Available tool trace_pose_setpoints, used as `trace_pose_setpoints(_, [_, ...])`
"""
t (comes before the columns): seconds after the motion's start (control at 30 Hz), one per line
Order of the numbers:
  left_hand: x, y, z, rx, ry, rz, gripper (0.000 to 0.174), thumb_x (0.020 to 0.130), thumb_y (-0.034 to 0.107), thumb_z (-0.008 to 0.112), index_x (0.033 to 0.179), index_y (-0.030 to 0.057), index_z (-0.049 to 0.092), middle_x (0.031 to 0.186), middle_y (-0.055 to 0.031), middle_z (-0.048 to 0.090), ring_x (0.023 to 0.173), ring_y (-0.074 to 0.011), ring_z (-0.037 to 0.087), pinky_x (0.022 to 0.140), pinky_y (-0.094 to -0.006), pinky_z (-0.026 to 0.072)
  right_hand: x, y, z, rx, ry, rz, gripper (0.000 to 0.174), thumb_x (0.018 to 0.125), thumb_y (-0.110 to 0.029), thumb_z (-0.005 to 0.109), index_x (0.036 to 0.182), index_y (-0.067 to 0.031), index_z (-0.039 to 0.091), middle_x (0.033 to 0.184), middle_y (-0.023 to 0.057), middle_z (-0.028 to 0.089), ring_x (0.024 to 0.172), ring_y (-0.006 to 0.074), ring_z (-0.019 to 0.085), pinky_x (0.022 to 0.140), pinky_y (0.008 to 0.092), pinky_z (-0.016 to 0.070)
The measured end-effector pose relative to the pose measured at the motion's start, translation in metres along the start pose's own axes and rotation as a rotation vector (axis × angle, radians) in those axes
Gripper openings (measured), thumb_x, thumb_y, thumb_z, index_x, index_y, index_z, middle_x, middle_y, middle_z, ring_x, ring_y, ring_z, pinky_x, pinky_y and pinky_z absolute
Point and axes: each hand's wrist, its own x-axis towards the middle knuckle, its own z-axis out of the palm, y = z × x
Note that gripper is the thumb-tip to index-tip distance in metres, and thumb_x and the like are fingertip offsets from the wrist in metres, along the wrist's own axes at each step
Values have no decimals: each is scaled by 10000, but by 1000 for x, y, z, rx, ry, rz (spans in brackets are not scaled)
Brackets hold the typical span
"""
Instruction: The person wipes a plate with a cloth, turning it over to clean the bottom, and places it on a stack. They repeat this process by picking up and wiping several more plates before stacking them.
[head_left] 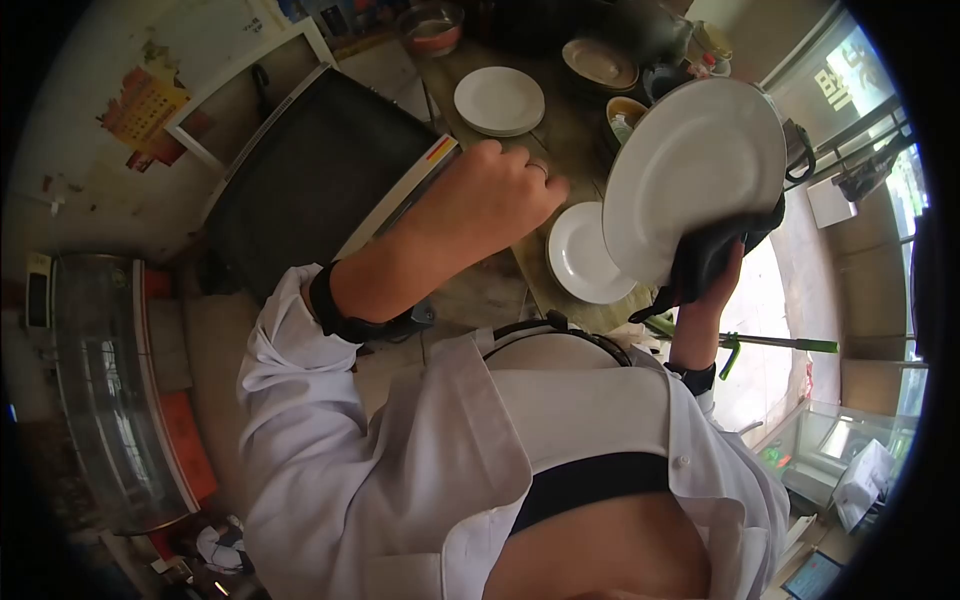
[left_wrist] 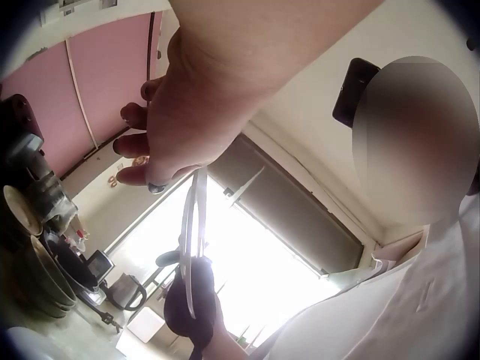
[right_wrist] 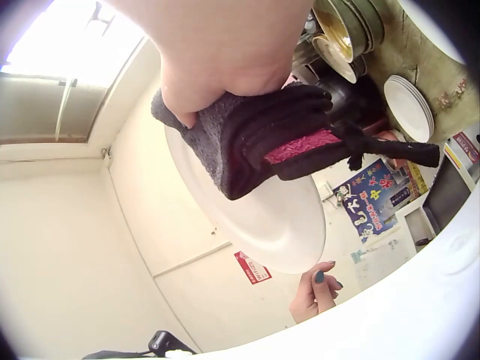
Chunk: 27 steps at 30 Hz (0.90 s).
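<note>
As R fingers clamp cloth, plate, L fingers curl at rim, grip unclear.

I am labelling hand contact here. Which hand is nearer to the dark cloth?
Right. The right hand grips the dark cloth against the white plate; the left hand is near the plate's opposite rim, apart from the cloth.

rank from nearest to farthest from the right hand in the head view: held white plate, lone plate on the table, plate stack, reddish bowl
1. held white plate, against the dark cloth in the right hand
2. lone plate, on the table just left
3. plate stack, farther up the table
4. reddish bowl, far top end
</note>
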Motion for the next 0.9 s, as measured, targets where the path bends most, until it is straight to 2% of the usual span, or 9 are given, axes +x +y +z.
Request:
trace_pose_setpoints(0.17, [4,-18,-12,-57,28,-47,111,677,165,549,777,118,557,649,-12,532,653,-140,542,604,-251,440,-8,0,10,8,24,22,368,822,-274,418,1103,-38,414,1048,105,505,933,236,507,824,362,404])
trace_pose_setpoints(0.23, [8,-33,-8,-678,440,-226,239,750,219,505,959,105,530,795,-59,567,758,-162,547,686,-247,427,-8,1,11,24,29,28,347,817,-259,441,1081,-35,433,1020,103,520,913,230,519,803,356,421])
trace_pose_setpoints(0.27, [5,-39,-7,-1310,403,-360,379,820,299,427,1111,57,431,983,-96,538,894,-170,517,762,-263,397,-5,2,8,-64,61,23,326,811,-244,459,1061,-36,445,987,99,533,876,226,536,766,346,443])
trace_pose_setpoints(0.3, [7,-36,-2,-1327,396,-339,379,820,299,427,1111,57,431,983,-96,538,894,-170,517,762,-263,397,-3,1,6,-153,96,17,305,804,-229,476,1041,-37,457,955,96,546,839,221,552,728,336,465])
trace_pose_setpoints(0.37, [7,-21,13,-2213,355,-418,440,820,316,453,1152,36,382,999,-82,526,878,-119,510,722,-233,411,-12,0,46,-380,235,-38,288,755,-172,565,989,-27,482,873,83,557,748,169,568,616,281,485])
trace_pose_setpoints(0.43, [0,-10,24,-2174,206,-512,478,815,322,464,1148,-9,374,1054,-90,494,930,-152,494,772,-253,399,-11,3,53,-435,-16,-53,259,739,-148,587,946,-11,509,833,73,568,715,136,565,605,258,473])
trace_pose_setpoints(0.53, [-4,0,29,-2264,288,-676,495,801,320,493,1132,-30,380,1056,-107,492,940,-177,490,784,-286,399,-20,0,86,-577,-116,-26,230,742,-149,587,891,18,535,779,57,585,656,123,567,587,229,462])
trace_pose_setpoints(0.8, [-19,13,43,-2141,633,-1007,518,781,332,522,1116,-40,387,1071,-130,474,976,-220,471,815,-327,385,-20,10,104,-526,-152,126,283,740,-178,597,925,22,521,818,74,581,695,127,568,613,232,465])
trace_pose_setpoints(0.9, [-19,17,39,-2174,702,-971,560,788,361,496,1181,4,319,1147,-116,411,1042,-227,417,846,-343,359,-30,34,101,-336,-61,89,306,753,-202,583,957,11,502,847,79,568,740,152,559,652,254,463])
